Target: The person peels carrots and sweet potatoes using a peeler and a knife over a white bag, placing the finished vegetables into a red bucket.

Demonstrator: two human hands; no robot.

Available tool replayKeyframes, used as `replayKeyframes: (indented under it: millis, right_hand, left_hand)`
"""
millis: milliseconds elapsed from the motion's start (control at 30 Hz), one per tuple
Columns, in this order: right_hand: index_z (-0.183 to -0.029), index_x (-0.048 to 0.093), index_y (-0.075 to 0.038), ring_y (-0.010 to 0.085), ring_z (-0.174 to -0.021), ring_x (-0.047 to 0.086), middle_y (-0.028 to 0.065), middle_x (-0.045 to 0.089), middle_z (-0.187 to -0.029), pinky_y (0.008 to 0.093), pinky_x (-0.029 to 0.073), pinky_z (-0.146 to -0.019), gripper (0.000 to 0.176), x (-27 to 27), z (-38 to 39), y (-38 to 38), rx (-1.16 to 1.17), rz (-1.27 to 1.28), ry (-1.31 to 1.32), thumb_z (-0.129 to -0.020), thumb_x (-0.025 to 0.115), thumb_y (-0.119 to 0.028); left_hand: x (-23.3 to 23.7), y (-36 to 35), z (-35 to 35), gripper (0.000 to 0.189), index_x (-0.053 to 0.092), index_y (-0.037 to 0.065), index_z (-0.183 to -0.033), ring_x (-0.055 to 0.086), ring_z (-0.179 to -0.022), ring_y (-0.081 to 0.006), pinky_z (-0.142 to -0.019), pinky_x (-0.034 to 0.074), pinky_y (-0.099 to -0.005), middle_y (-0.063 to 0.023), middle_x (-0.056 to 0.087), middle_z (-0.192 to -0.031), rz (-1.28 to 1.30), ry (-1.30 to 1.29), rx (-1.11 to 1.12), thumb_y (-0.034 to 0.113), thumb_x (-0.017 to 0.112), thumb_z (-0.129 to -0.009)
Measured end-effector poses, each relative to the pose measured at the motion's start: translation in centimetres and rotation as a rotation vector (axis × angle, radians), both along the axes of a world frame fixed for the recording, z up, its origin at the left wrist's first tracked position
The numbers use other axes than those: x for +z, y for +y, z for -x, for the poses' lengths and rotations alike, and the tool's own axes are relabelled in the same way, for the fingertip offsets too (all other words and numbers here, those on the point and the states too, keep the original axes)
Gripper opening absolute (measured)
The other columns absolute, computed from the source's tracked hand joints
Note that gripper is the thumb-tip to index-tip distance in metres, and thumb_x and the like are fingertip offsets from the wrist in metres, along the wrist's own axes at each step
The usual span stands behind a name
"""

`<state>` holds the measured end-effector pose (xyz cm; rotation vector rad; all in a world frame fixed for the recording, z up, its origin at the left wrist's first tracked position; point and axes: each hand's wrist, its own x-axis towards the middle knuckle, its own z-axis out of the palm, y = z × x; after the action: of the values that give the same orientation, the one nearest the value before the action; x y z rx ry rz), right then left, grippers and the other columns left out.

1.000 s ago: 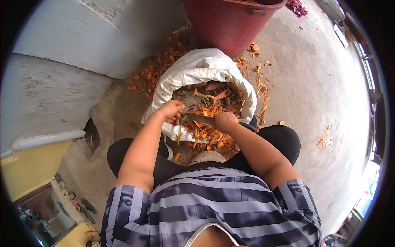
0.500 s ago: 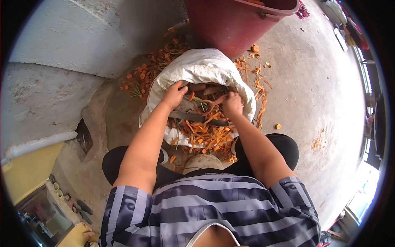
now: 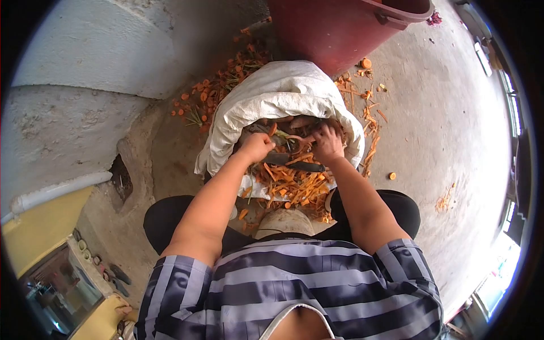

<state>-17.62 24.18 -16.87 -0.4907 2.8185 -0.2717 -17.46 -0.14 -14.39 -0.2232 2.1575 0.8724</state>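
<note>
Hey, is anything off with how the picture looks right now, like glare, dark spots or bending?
In the head view: strong glare washes out the floor toward the right; black vignetting fills the corners; fisheye bending curves the scene at the edges; shadow darkens the inside of the white sack, so its contents are hard to make out.

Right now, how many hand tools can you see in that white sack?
2: a knife lying across the orange peelings, and a pinkish peeler just beyond it, beside the right hand. More may be hidden underneath.
</note>
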Motion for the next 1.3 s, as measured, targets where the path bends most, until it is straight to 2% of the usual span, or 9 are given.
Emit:
replayKeyframes:
  millis: [133,267,367,400,633,800,1067,1167,1300]
  right_hand:
    - [-0.095,0.055,-0.01,0.0261,-0.103,0.048,0.0101,0.052,-0.103,0.0457,0.029,-0.095,0.023,0.5,-0.2,-1.2,0.043,-0.173,-0.074,-0.073,0.053,-0.013]
    - [-0.094,0.056,-0.01,0.026,-0.084,0.059,0.0088,0.061,-0.08,0.0449,0.036,-0.089,0.018,3.8,-0.1,-1.4,0.073,-0.202,-0.128,-0.078,0.048,-0.011]
    - [-0.095,0.055,-0.007,0.0281,-0.088,0.057,0.0119,0.06,-0.083,0.0399,0.043,-0.081,0.019,7.0,1.3,-1.5,-0.029,-0.154,-0.49,-0.079,0.048,-0.011]
    - [-0.099,0.054,-0.003,0.026,-0.08,0.06,0.0132,0.06,-0.084,0.0333,0.051,-0.063,0.021,7.9,1.5,-1.3,0.071,-0.209,-0.438,-0.08,0.05,-0.012]
    - [-0.101,0.059,-0.014,0.0232,-0.08,0.06,0.0068,0.058,-0.085,0.0334,0.049,-0.067,0.026,14.8,2.8,-0.1,0.269,-0.123,-0.281,-0.076,0.053,-0.01]
    - [-0.086,0.065,-0.011,0.0241,-0.067,0.061,0.0119,0.063,-0.076,0.0336,0.048,-0.062,0.017,20.2,1.6,-0.6,-0.254,0.451,-0.178,-0.069,0.061,-0.01]
    - [-0.091,0.055,-0.004,0.0064,-0.06,0.046,0.0025,0.054,-0.08,0.0193,0.04,-0.051,0.015,24.0,-0.9,-0.9,-0.633,1.597,-0.472,-0.076,0.054,-0.007]
    - [-0.09,0.055,-0.005,0.0065,-0.064,0.048,0.0023,0.053,-0.081,0.0197,0.04,-0.052,0.013,23.8,-1.4,-2.7,-0.621,1.757,-0.634,-0.078,0.057,-0.011]
    - [-0.085,0.054,-0.004,0.0101,-0.059,0.052,0.0039,0.055,-0.073,0.0225,0.042,-0.047,0.02,22.4,-1.5,-5.5,-0.493,1.441,-0.557,-0.077,0.066,-0.018]
  left_hand:
    - [1.0,3.0,1.0,0.026,0.053,0.007,-0.105,0.054,-0.094,-0.0295,-0.082,0.043,-0.0373,-0.0132,0.055,-0.104,0.098,0.464,-0.057,0.016,0.053,-0.081]
    - [1.3,4.4,2.8,0.034,0.045,0.013,-0.117,0.042,-0.11,-0.0326,-0.09,0.037,-0.0409,-0.014,0.043,-0.12,0.254,0.454,-0.228,0.006,0.039,-0.084]
    - [-0.9,4.5,3.3,0.03,0.049,0.017,-0.113,0.044,-0.109,-0.0302,-0.092,0.035,-0.0441,-0.0141,0.047,-0.115,0.281,0.481,-0.295,0.016,0.032,-0.088]
    - [-0.5,4.9,3.7,0.03,0.049,0.021,-0.113,0.044,-0.109,-0.0297,-0.092,0.033,-0.0457,-0.014,0.047,-0.115,0.324,0.421,-0.308,0.016,0.032,-0.089]
    - [-0.7,5.1,2.8,0.038,0.038,0.009,-0.123,0.052,-0.1,-0.0338,-0.078,0.046,-0.0419,-0.0179,0.048,-0.114,0.273,0.276,-0.118,0.02,0.045,-0.087]
    - [4.7,3.2,2.4,0.037,0.04,0.01,-0.118,0.054,-0.064,-0.0128,-0.057,0.047,-0.0277,-0.008,0.054,-0.092,-0.613,-0.203,0.413,0.014,0.05,-0.082]
    - [15.3,1.2,-3.0,0.031,0.05,0.007,-0.1,0.051,-0.068,-0.0163,-0.058,0.043,-0.0278,-0.0086,0.055,-0.085,-1.086,-0.348,1.022,0.034,0.037,-0.091]
    - [17.3,1.5,-5.5,0.033,0.051,0.01,-0.1,0.051,-0.067,-0.0164,-0.056,0.041,-0.0274,-0.0072,0.056,-0.086,-1.153,-0.359,1.134,0.036,0.034,-0.092]
    - [18.6,2.0,-6.9,0.034,0.052,0.012,-0.105,0.053,-0.068,-0.0168,-0.054,0.042,-0.0278,-0.0036,0.057,-0.086,-1.24,-0.36,0.997,0.038,0.035,-0.091]
